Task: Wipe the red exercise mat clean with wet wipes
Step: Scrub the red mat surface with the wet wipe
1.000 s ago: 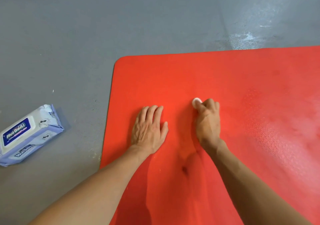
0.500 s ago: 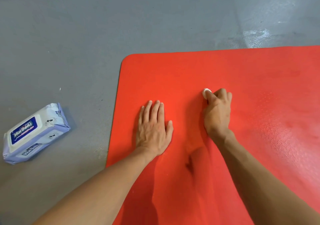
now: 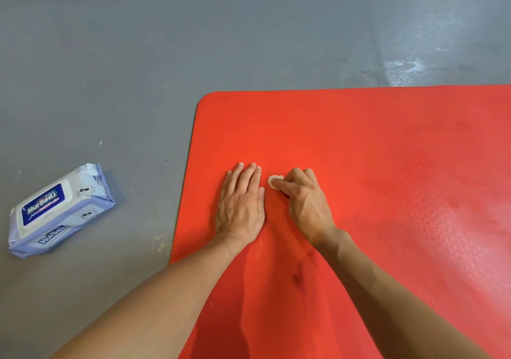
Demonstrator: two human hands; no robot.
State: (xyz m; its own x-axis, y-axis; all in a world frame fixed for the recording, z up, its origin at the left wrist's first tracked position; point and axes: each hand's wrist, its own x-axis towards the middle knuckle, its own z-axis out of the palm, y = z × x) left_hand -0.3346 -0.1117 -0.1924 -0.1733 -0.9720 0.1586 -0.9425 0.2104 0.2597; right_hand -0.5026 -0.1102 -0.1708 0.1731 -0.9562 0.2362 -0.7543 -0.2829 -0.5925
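Observation:
The red exercise mat (image 3: 373,143) lies on the grey floor and fills the right and lower part of the view. My left hand (image 3: 242,206) presses flat on the mat near its left edge, fingers straight. Right beside it, my right hand (image 3: 305,203) grips a small bunched white wet wipe (image 3: 273,181) and holds it against the mat; only a bit of the wipe shows past my fingers. The right part of the mat looks glossy and damp.
A pale purple pack of wet wipes (image 3: 59,210) with a blue label lies on the grey floor (image 3: 138,54) left of the mat, lid closed. A shiny wet patch (image 3: 403,71) marks the floor beyond the mat's far edge.
My right hand has slid the wipe leftward and toward me across the mat, ending next to my left hand. The left hand has stayed flat on the mat.

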